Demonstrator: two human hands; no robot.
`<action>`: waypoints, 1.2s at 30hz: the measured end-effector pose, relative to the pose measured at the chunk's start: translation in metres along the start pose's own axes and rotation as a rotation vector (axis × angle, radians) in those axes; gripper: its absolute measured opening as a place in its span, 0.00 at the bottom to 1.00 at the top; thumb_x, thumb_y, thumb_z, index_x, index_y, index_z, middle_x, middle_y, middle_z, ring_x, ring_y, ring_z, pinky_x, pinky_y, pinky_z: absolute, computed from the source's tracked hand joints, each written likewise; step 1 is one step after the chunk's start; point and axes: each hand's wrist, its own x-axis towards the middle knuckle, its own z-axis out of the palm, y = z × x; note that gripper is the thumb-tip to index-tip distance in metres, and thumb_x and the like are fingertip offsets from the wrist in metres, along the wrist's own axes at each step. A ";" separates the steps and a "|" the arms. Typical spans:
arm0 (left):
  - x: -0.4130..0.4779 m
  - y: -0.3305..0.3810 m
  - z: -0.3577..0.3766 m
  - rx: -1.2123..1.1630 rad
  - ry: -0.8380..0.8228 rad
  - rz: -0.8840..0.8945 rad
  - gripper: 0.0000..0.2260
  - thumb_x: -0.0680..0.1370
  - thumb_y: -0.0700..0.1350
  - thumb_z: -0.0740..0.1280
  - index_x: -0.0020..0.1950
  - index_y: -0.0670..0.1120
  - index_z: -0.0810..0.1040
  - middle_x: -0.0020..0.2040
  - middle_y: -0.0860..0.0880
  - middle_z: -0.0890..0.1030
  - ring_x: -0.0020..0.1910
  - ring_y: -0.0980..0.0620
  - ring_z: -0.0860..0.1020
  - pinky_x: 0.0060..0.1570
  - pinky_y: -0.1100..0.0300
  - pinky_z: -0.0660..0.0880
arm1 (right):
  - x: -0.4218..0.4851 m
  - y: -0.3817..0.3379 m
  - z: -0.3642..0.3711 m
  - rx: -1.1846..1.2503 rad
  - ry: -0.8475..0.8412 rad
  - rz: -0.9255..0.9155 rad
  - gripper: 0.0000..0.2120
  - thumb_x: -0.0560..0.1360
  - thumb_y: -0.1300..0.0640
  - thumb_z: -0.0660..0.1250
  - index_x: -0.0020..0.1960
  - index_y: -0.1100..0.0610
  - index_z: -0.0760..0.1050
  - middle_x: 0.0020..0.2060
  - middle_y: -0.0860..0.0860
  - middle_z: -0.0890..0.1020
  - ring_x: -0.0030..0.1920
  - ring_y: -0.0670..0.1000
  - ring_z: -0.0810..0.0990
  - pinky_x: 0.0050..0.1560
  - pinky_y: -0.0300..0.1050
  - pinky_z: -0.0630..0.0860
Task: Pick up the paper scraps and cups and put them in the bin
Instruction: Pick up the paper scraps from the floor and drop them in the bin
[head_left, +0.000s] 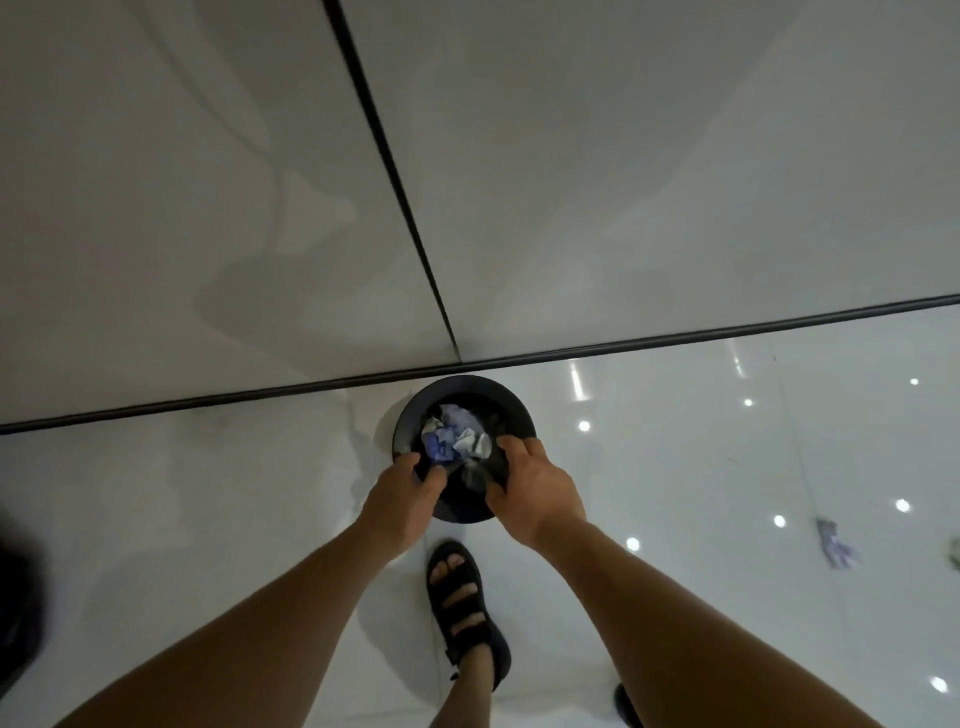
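Note:
A round black bin (457, 387) stands on the glossy white floor against the wall. Crumpled blue and white paper scraps (452, 441) lie inside it. My left hand (402, 493) and my right hand (535, 488) are both over the bin's near rim, with their fingers curled down into the opening. Between them is a greyish translucent thing that looks like a clear cup (474, 475). My right hand's fingers wrap its side and my left fingertips touch it. Whether the left hand grips it is unclear.
A blue-white paper scrap (834, 543) lies on the floor at the right, another scrap (955, 553) at the frame's edge. My foot in a black sandal (465, 603) is just behind the bin. A black skirting strip (260, 397) runs along the wall. A dark blurred object (15, 597) is at the left edge.

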 end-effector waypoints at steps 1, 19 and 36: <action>-0.003 -0.003 0.002 0.018 0.001 -0.001 0.19 0.81 0.50 0.60 0.68 0.40 0.69 0.65 0.40 0.73 0.62 0.43 0.72 0.54 0.58 0.65 | -0.005 0.008 0.001 0.007 -0.003 0.020 0.25 0.78 0.50 0.63 0.72 0.50 0.60 0.65 0.52 0.70 0.55 0.55 0.78 0.54 0.46 0.76; -0.074 0.189 0.290 0.522 -0.320 0.307 0.22 0.80 0.56 0.60 0.71 0.47 0.67 0.70 0.47 0.69 0.65 0.49 0.71 0.62 0.59 0.66 | -0.186 0.340 -0.072 0.222 0.166 0.537 0.30 0.77 0.52 0.61 0.76 0.51 0.56 0.72 0.50 0.62 0.68 0.53 0.66 0.59 0.46 0.73; -0.082 0.287 0.523 0.816 -0.600 0.305 0.24 0.78 0.52 0.62 0.71 0.43 0.67 0.69 0.43 0.70 0.65 0.44 0.72 0.64 0.49 0.71 | -0.253 0.545 -0.085 0.427 0.214 0.906 0.33 0.77 0.48 0.62 0.77 0.50 0.52 0.72 0.52 0.60 0.61 0.54 0.72 0.49 0.44 0.74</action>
